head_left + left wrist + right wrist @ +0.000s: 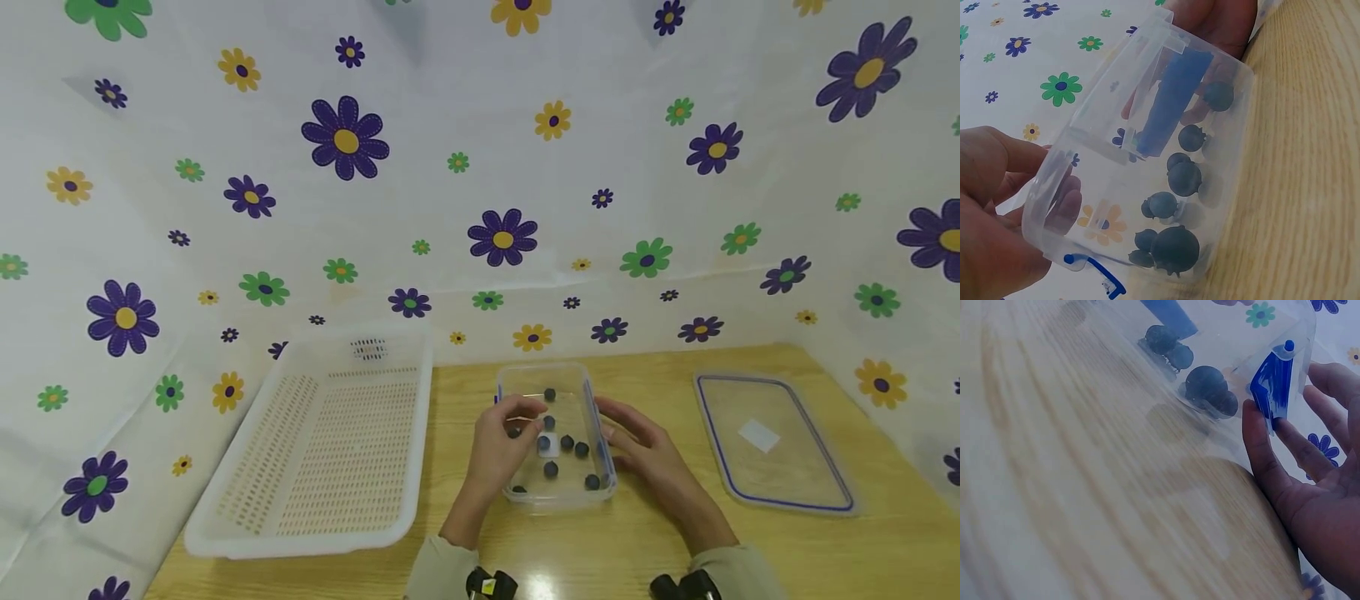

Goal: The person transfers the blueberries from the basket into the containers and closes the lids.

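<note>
A clear plastic food container (577, 383) with blue side latches holds several blueberries (551, 469) spread over its bottom. My left hand (500, 446) reaches over its left rim, with thumb and forefinger bent above the berries. No berry shows between those fingertips; in the left wrist view the fingers (1067, 206) appear through the clear wall, above the berries lying on the bottom. Outside the right wall is my right hand (652, 454), its fingertips against the side. In the right wrist view they touch the hanging blue latch (1272, 387).
A white perforated plastic basket (420, 467) stands at the left on the wooden table (555, 550). To the right lies the container's clear lid (787, 467) with a blue seal and a white label (760, 435). A flower-printed cloth (420, 200) hangs behind and at both sides.
</note>
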`<state>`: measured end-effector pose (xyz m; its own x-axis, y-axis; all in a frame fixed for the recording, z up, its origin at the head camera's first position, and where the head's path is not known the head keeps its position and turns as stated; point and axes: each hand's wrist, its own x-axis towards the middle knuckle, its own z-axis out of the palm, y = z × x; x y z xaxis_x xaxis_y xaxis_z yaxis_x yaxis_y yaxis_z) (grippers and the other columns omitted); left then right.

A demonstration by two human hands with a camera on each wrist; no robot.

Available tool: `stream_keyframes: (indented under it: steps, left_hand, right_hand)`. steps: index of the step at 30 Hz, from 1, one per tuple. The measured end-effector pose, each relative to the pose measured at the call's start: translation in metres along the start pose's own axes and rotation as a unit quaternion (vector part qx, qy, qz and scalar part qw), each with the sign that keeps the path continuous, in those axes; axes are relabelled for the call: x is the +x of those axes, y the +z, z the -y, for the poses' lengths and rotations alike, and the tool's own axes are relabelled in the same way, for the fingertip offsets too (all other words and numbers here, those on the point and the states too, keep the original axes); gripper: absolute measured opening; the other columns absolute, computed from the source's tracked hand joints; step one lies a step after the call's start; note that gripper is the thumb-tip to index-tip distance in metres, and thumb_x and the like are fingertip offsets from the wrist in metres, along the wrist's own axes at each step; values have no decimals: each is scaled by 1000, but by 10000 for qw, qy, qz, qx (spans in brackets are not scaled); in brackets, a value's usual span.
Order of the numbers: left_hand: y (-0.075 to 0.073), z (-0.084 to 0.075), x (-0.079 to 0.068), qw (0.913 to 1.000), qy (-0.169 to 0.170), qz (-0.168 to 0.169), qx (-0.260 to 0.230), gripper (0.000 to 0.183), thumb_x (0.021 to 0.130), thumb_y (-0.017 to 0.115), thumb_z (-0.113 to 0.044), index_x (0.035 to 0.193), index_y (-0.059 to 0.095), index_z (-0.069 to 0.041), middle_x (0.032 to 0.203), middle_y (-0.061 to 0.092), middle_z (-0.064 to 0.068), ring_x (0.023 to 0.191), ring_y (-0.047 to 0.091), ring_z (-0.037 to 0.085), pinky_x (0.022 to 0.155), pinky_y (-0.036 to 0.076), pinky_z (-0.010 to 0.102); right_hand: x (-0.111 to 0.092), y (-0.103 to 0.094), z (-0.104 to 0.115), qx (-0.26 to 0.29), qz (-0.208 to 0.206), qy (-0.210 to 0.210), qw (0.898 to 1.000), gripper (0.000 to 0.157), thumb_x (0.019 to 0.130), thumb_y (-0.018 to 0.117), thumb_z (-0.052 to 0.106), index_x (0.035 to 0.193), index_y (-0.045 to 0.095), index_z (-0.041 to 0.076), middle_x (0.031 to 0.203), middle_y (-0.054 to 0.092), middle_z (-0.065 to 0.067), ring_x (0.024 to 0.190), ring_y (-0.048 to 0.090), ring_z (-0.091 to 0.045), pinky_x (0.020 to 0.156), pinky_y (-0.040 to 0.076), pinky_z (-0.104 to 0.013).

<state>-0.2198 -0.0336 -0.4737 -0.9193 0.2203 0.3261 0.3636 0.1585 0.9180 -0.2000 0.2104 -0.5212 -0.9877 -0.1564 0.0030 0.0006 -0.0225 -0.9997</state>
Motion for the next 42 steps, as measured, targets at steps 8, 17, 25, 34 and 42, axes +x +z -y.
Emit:
stream_keyframes:
  steps: [8,17,25,34,42]
  left_hand:
    - [2,-1,1,9999,-11,-14,117,14,93,66,12,104,70,5,105,71,19,101,68,40,87,58,46]
    - [4,-9,0,9996,169,212,64,16,96,68,1,110,72,-4,110,72,12,101,69,27,83,58,33]
    - [23,-25,-9,9980,-104,480,-404,18,98,65,-1,114,72,-6,112,72,9,104,68,23,87,56,30]
    - [77,-42,-20,9905,-427,681,-1120,24,99,62,1,121,68,-7,113,69,7,101,67,13,84,56,22]
    - [120,-58,-39,9895,-437,1050,-888,36,98,63,0,133,61,-10,117,62,-8,100,59,-2,85,54,19]
  right_hand:
    - [1,0,0,-4,10,29,10000,52,107,58,27,154,45,13,162,37,-12,122,61,-24,91,57,-42]
    - [-5,-13,14,-355,298,-88,9989,52,107,58,23,155,44,11,163,33,-14,130,53,-46,88,59,-44]
    - [-19,-43,38,-1161,119,-567,9915,53,108,56,21,157,40,8,163,30,-19,127,60,-29,86,60,-40]
    - [-38,-80,59,-1691,-616,-1115,9773,47,108,54,17,154,46,9,147,56,-6,117,61,-1,83,60,-29]
    - [-65,-122,64,-1385,-1211,-858,9792,48,106,59,12,152,49,9,132,63,17,112,62,5,78,59,-23]
